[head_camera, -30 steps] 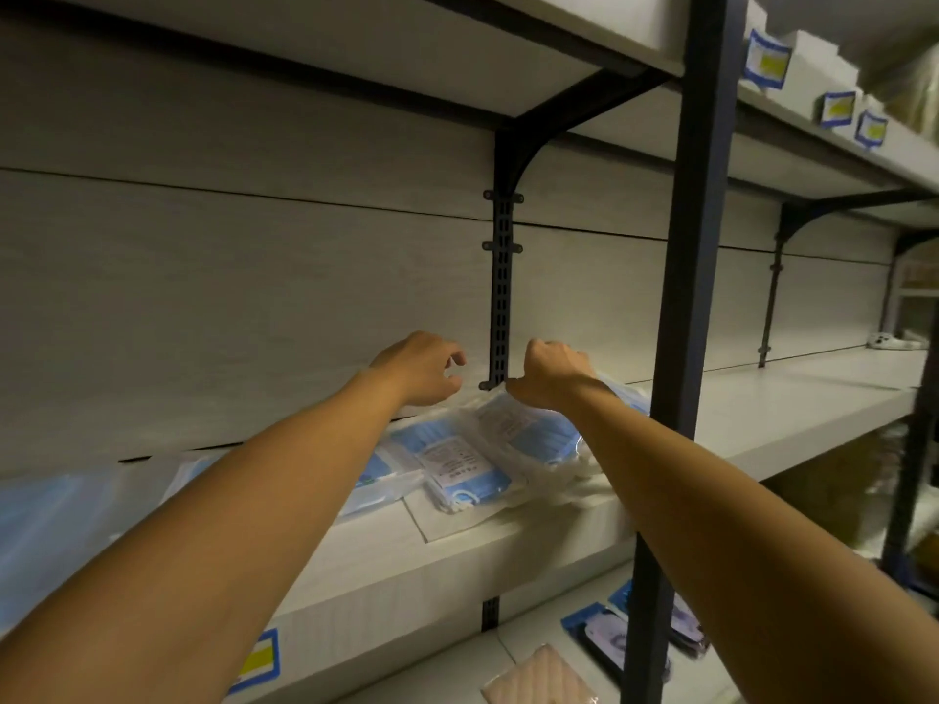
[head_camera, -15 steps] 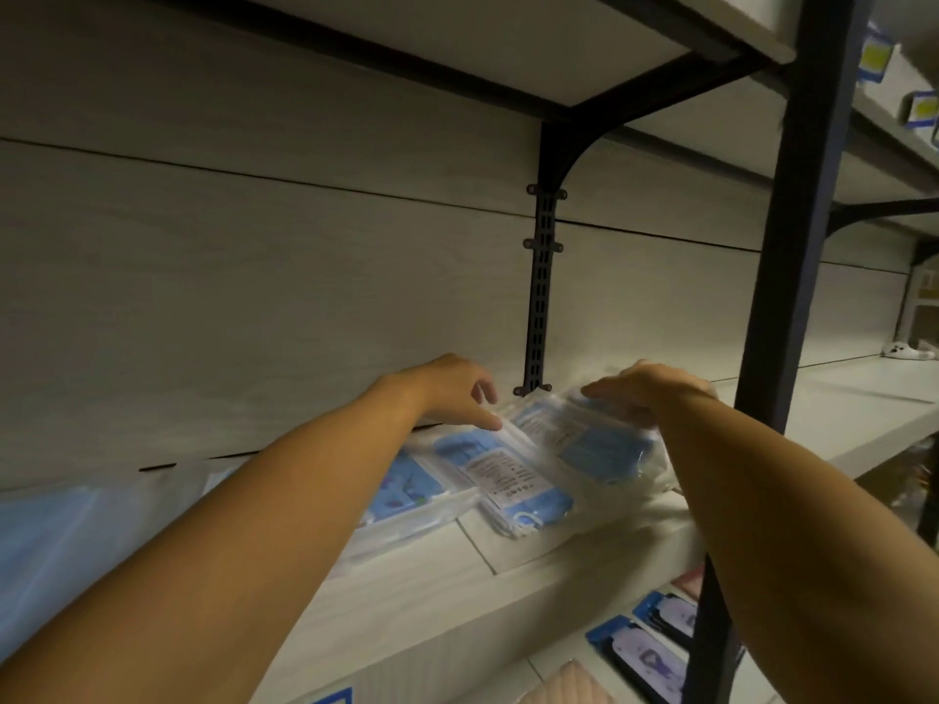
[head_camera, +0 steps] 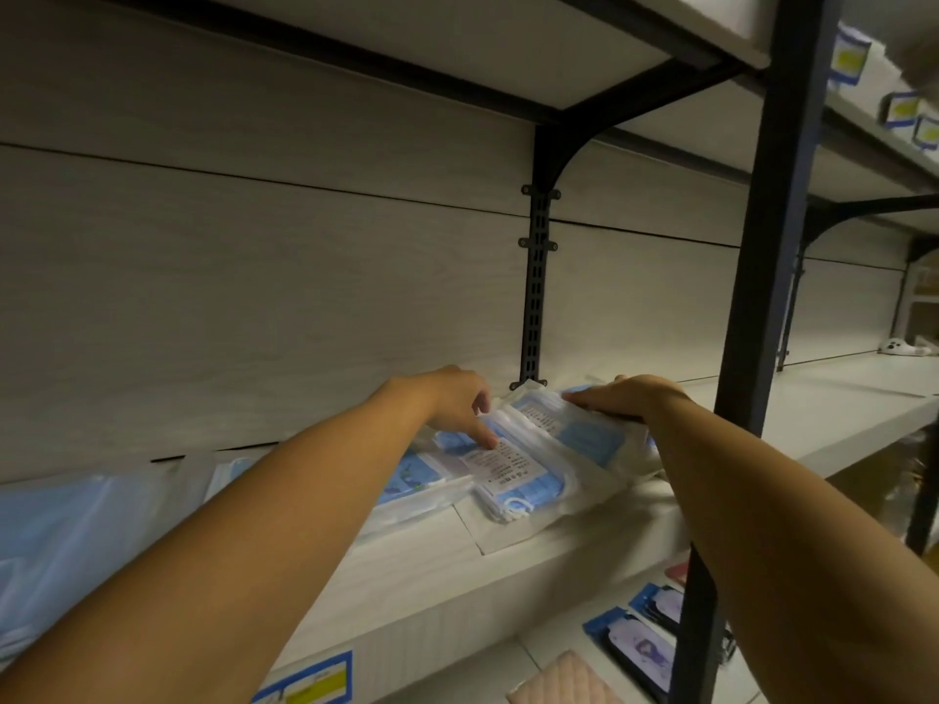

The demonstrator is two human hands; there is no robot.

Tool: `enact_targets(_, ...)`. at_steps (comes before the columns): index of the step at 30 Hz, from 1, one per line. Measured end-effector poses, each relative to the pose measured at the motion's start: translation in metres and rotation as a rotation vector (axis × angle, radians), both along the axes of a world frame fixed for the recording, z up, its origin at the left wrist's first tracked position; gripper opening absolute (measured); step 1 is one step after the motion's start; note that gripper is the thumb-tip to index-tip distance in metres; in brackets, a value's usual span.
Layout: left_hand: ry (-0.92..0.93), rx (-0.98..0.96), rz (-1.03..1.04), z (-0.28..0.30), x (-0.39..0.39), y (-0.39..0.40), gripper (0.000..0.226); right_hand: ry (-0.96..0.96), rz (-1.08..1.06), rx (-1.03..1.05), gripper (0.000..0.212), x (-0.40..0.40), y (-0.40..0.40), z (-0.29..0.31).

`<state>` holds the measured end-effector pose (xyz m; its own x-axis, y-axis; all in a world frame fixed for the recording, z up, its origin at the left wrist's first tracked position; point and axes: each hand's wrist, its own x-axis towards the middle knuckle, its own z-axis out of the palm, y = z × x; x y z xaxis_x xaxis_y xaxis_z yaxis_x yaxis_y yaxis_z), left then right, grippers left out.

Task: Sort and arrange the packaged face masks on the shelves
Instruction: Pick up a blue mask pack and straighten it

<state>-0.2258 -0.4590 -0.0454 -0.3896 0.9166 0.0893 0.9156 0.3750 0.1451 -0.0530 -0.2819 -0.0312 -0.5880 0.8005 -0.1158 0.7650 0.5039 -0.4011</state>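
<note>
Several clear packs of blue face masks lie overlapping on the pale shelf (head_camera: 559, 556). My left hand (head_camera: 452, 398) reaches in from the left, and its index finger presses on the printed label of the front mask pack (head_camera: 518, 475). My right hand (head_camera: 625, 398) lies palm down on the rear mask pack (head_camera: 584, 434), fingers stretched leftward over its top edge. Another mask pack (head_camera: 411, 480) shows under my left forearm. A blurred stack of blue mask packs (head_camera: 66, 541) fills the shelf's far left.
A black upright post (head_camera: 762, 276) stands right of my right arm, and a slotted bracket rail (head_camera: 536, 297) runs up the back panel. Below are dark packets (head_camera: 645, 647) and a pink quilted item (head_camera: 564, 683). Price tags (head_camera: 315, 683) mark the shelf edge. The shelf extends bare to the right.
Both hands have come down from the back of the shelf onto the packs. My left index finger now presses the front pack, and my right hand lies flatter on the rear pack.
</note>
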Motion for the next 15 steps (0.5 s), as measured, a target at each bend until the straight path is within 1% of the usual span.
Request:
enact_targets(2,0.013,0.013,0.028,-0.001,0.004,0.001,0.056,0.030,-0.026,-0.040,0.085,-0.006,0.012,-0.006)
enact_targets(4,0.028,0.023,0.042,-0.003,0.009,0.002,0.053,0.055,-0.013,-0.146,0.088,-0.013,0.025,-0.009)
enact_targets(6,0.024,0.026,0.048,-0.004,0.014,0.001,0.048,0.060,0.009,-0.231,0.082,-0.013,0.024,-0.006)
enact_targets(8,0.017,0.024,0.059,-0.005,0.017,0.000,0.044,0.048,0.042,-0.232,0.069,-0.009,0.019,-0.001)
enact_targets(10,0.017,0.031,0.080,-0.005,0.019,-0.002,0.043,0.028,0.062,-0.243,0.061,-0.009,0.015,0.001)
enact_targets(11,0.018,0.037,0.096,-0.005,0.020,-0.003,0.044,0.030,0.068,-0.246,0.061,-0.010,0.013,0.002)
enact_targets(14,0.042,0.041,0.136,-0.002,0.023,-0.009,0.045,0.018,0.067,-0.230,0.070,-0.013,0.005,0.000)
enact_targets(15,0.040,0.040,0.145,-0.001,0.024,-0.011,0.045,0.009,0.080,-0.224,0.066,-0.013,0.000,0.000)
